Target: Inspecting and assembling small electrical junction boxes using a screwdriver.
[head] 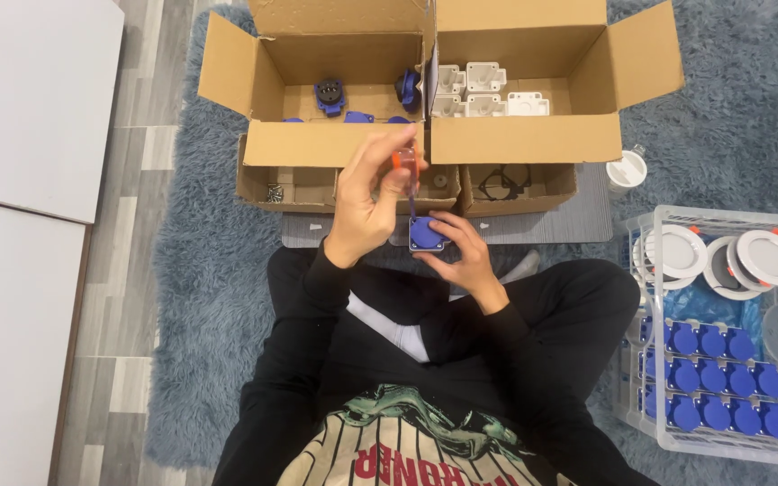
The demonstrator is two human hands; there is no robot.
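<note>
My left hand (366,202) is raised in front of the boxes, gripping a small screwdriver with an orange handle (406,166). Its shaft points down onto a square blue socket part (424,234). My right hand (465,256) holds that part from below and from the right, above my crossed legs. The screwdriver tip is hidden where it meets the blue part.
An open cardboard box (227,67) holds blue socket parts; the one beside it (646,54) holds white housings. Low trays in front contain screws (275,192) and black rings (502,183). A white basket (722,445) at right holds several blue sockets and round white lamps. A white cup (626,171) stands on the shaggy rug.
</note>
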